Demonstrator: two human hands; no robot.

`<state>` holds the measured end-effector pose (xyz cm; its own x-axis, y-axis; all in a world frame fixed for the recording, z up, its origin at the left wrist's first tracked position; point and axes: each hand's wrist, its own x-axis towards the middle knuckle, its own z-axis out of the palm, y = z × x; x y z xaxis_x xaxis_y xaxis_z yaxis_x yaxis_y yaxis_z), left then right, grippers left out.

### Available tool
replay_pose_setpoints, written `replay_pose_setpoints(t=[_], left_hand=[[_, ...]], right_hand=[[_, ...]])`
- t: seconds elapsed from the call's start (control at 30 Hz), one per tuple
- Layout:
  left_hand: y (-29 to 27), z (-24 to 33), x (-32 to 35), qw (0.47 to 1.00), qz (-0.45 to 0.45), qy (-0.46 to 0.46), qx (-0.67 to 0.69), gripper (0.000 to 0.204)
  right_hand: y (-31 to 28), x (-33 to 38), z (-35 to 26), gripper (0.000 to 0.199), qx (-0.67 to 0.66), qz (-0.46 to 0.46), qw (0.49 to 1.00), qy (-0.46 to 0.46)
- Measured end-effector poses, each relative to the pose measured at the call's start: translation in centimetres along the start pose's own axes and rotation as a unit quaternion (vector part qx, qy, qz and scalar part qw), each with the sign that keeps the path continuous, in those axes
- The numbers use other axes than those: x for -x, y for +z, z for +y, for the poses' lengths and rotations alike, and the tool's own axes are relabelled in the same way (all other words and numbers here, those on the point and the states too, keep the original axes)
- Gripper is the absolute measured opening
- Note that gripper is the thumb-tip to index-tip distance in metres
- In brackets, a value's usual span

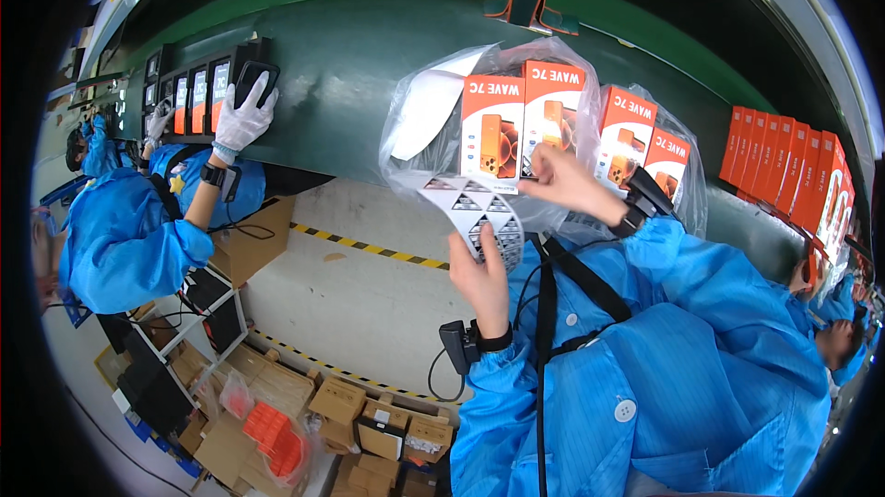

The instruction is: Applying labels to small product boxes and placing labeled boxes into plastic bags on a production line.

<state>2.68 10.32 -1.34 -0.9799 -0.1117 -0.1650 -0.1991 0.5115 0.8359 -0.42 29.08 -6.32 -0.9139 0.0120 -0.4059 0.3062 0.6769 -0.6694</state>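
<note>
The left hand is closed on a curved white label sheet with dark triangular prints, its thumb pressed on the sheet's near part. The sheet hangs at the near edge of the green desk, its far edge beside the near end of the orange-and-white boxes. The right hand is just over the near end of these 2 boxes, with its fingers curled narrow; whether it holds a label, I cannot tell.

Clear plastic lies around the 2 boxes, with a white piece to their left. To their right, 2 more boxes lie in clear plastic. Farther right, a row of orange boxes stands side by side on the desk.

At the far left, a co-worker's gloved hand holds a black device beside dark-framed units. Yellow-and-black tape crosses the floor, near cardboard cartons.
</note>
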Motion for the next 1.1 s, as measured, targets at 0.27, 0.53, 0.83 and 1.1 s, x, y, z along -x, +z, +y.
replay_pose_setpoints(t=[0.27,0.53,0.83,1.1], left_hand=[[-0.3,0.1,0.3,0.948,-0.067,-0.082,0.299,0.015],[-1.2,-0.4,-0.5,0.944,-0.103,-0.074,0.304,0.015],[-2.1,-1.4,-2.1,0.938,-0.165,-0.075,0.296,0.013],[-2.1,-0.3,-3.6,0.989,-0.108,0.088,0.056,0.014]], right_hand=[[1.0,2.5,-2.5,0.025,-0.558,-0.017,0.83,-0.015],[0.3,4.3,-6.9,0.017,-0.163,0.145,0.956,-0.194],[0.1,3.3,-7.4,0.015,-0.24,0.029,0.956,-0.164],[1.6,1.4,-6.9,0.015,-0.279,0.01,0.953,-0.116]])
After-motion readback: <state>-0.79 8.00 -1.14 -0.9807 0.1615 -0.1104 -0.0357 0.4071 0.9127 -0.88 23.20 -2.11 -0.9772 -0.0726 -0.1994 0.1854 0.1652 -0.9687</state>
